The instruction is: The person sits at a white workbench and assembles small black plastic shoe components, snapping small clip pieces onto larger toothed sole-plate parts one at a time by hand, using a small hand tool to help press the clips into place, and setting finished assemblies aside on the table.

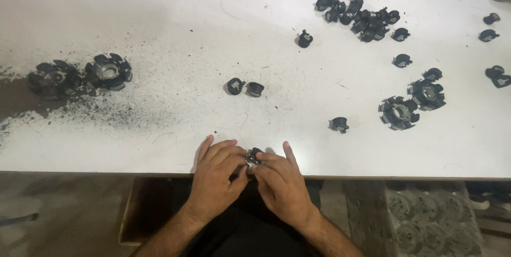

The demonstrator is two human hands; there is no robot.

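Observation:
My left hand [215, 177] and my right hand [282, 182] meet at the near edge of a white table [159, 33]. Between their fingertips they pinch one small black and metal part [253, 156], mostly hidden by the fingers. Two small black clip pieces [245, 87] lie side by side on the table a little beyond my hands. A single black piece [339, 125] rests to the right of them.
Two round black toothed assemblies [80, 74] sit at the left amid dark dust. Two more toothed rings [412, 105] lie at the right. A pile of several small black pieces [359, 14] is at the back right, with strays near the right edge. A wooden box [136, 209] stands below the table.

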